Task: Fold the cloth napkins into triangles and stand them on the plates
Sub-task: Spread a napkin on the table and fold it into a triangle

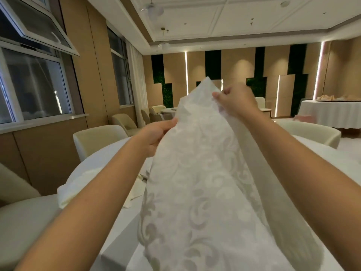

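**Still in the air: a napkin held up before folding**

Clearly, the patterned white cloth napkin [205, 182] is held up in front of the person, above the white-clothed desk [109, 153], and it hangs in a long, loose drape toward the camera. No plate can be made out; the napkin hides most of the desk.

The fabric is judged light, soft and limp: it sags between the hands and carries no shape of its own. A woven damask surface of this kind is likely a little slick, so creases may have to be pressed firmly to stay. It is best taken by its edges or corners, where tension can be put across the cloth.

The left hand [156, 135] is closed on the napkin's left edge, with the thumb on top and the fingers hidden behind the cloth. The right hand [236, 100] is curled and pinches the upper edge near the raised peak. Each grip is thus occupied with the napkin, neither being released. Another pale cloth [78, 184] lies crumpled on the desk at the left.
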Available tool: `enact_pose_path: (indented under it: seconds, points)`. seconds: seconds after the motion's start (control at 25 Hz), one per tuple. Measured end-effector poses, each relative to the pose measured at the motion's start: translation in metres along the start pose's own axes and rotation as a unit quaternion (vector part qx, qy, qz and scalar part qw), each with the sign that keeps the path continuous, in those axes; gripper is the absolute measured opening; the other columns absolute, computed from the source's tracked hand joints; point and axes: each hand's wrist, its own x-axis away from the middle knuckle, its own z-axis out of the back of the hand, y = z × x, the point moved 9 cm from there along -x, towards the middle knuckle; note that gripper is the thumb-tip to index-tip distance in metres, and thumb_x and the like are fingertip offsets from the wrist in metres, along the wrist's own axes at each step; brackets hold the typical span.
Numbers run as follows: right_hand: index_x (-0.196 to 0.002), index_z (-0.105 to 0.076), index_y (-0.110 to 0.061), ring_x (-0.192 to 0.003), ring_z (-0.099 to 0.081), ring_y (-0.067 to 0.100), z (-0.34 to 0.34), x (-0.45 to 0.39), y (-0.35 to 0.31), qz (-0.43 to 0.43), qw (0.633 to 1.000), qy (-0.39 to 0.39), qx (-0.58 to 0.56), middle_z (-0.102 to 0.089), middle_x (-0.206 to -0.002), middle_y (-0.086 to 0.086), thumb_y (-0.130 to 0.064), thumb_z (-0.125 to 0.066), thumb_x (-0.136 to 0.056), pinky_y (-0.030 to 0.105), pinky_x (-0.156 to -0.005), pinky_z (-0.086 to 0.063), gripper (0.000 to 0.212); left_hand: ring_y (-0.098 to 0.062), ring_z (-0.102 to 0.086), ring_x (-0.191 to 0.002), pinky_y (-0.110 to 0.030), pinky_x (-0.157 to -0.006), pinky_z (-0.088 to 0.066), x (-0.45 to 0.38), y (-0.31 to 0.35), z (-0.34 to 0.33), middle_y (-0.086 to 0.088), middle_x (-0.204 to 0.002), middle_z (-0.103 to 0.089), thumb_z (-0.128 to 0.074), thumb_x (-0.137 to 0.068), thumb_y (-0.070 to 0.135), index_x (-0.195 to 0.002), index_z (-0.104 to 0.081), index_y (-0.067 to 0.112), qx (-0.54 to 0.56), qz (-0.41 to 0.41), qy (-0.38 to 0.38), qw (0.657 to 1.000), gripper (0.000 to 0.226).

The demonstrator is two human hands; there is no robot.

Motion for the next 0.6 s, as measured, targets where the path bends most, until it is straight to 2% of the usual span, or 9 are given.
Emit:
enact_pose_path:
  seconds: [0.12, 0.16, 0.24, 0.32, 0.4, 0.48, 0.56, 0.6]
  points:
    - [-0.088, -0.066, -0.011, -0.074, -0.060, 0.022, -0.068, -0.021, 0.066, -0.050, 0.997, -0.046, 0.042, -0.062, -0.077, 0.003, -0.040, -0.047, -0.097, 0.033, -0.071, -0.047, 0.036, -0.024, -0.067, -0.096, -0.038, -0.089, -0.051, -0.063, -0.042, 0.023, -0.008, -0.104, -0.071, -0.059, -0.094, 0.032, -0.108, -0.066, 0.010, -0.088, 0.023, 0.065, 0.994, 0.027]
    - [-0.091, -0.066, -0.010, -0.077, -0.060, 0.023, -0.089, -0.025, 0.089, -0.068, 0.995, -0.055, 0.046, -0.062, -0.081, 0.004, -0.040, -0.047, -0.098, 0.034, -0.073, -0.046, 0.036, -0.023, -0.065, -0.094, -0.037, -0.087, -0.051, -0.083, -0.059, 0.031, -0.008, -0.101, -0.070, -0.059, -0.094, 0.033, -0.104, -0.066, 0.009, -0.124, 0.038, 0.091, 0.987, 0.027]
    - [-0.091, -0.065, -0.012, -0.078, -0.057, 0.023, -0.128, -0.028, 0.132, -0.095, 0.991, -0.072, 0.065, -0.063, -0.086, 0.004, -0.039, -0.048, -0.098, 0.032, -0.070, -0.040, 0.032, -0.023, -0.064, -0.090, -0.033, -0.079, -0.052, -0.117, -0.098, 0.048, -0.007, -0.098, -0.069, -0.060, -0.093, 0.034, -0.100, -0.068, 0.010, -0.184, 0.055, 0.141, 0.971, 0.026]
    - [-0.087, -0.063, -0.015, -0.078, -0.056, 0.022, -0.161, -0.031, 0.168, -0.102, 0.987, -0.088, 0.082, -0.062, -0.086, 0.004, -0.039, -0.048, -0.097, 0.030, -0.067, -0.037, 0.030, -0.022, -0.061, -0.081, -0.029, -0.070, -0.048, -0.147, -0.129, 0.055, -0.005, -0.088, -0.066, -0.059, -0.094, 0.031, -0.090, -0.067, 0.014, -0.207, 0.020, 0.161, 0.965, 0.019]
    - [-0.086, -0.061, -0.017, -0.077, -0.053, 0.021, -0.183, -0.035, 0.195, -0.105, 0.987, -0.087, 0.087, -0.061, -0.086, 0.002, -0.040, -0.047, -0.098, 0.030, -0.065, -0.036, 0.029, -0.019, -0.054, -0.078, -0.028, -0.069, -0.042, -0.164, -0.147, 0.055, -0.004, -0.082, -0.058, -0.055, -0.095, 0.026, -0.086, -0.063, 0.018, -0.202, -0.022, 0.176, 0.963, 0.015]
    - [-0.092, -0.064, -0.017, -0.078, -0.052, 0.020, -0.196, -0.040, 0.214, -0.112, 0.987, -0.073, 0.085, -0.064, -0.090, 0.003, -0.041, -0.046, -0.098, 0.029, -0.065, -0.035, 0.031, -0.017, -0.055, -0.087, -0.026, -0.077, -0.043, -0.172, -0.153, 0.054, 0.001, -0.094, -0.060, -0.053, -0.096, 0.025, -0.104, -0.067, 0.019, -0.211, -0.045, 0.193, 0.957, 0.017]
    - [-0.103, -0.067, -0.018, -0.082, -0.055, 0.020, -0.208, -0.041, 0.227, -0.117, 0.985, -0.084, 0.097, -0.067, -0.099, 0.003, -0.041, -0.045, -0.098, 0.029, -0.066, -0.036, 0.032, -0.016, -0.057, -0.105, -0.027, -0.089, -0.044, -0.177, -0.161, 0.050, 0.001, -0.116, -0.060, -0.053, -0.097, 0.028, -0.127, -0.058, 0.017, -0.241, -0.058, 0.180, 0.952, 0.033]
    - [-0.110, -0.066, -0.020, -0.088, -0.058, 0.021, -0.215, -0.038, 0.232, -0.118, 0.983, -0.097, 0.101, -0.068, -0.105, 0.002, -0.041, -0.046, -0.098, 0.029, -0.069, -0.039, 0.032, -0.017, -0.055, -0.112, -0.027, -0.092, -0.043, -0.176, -0.165, 0.048, 0.000, -0.124, -0.058, -0.054, -0.097, 0.029, -0.132, -0.054, 0.017, -0.262, -0.057, 0.172, 0.948, 0.037]
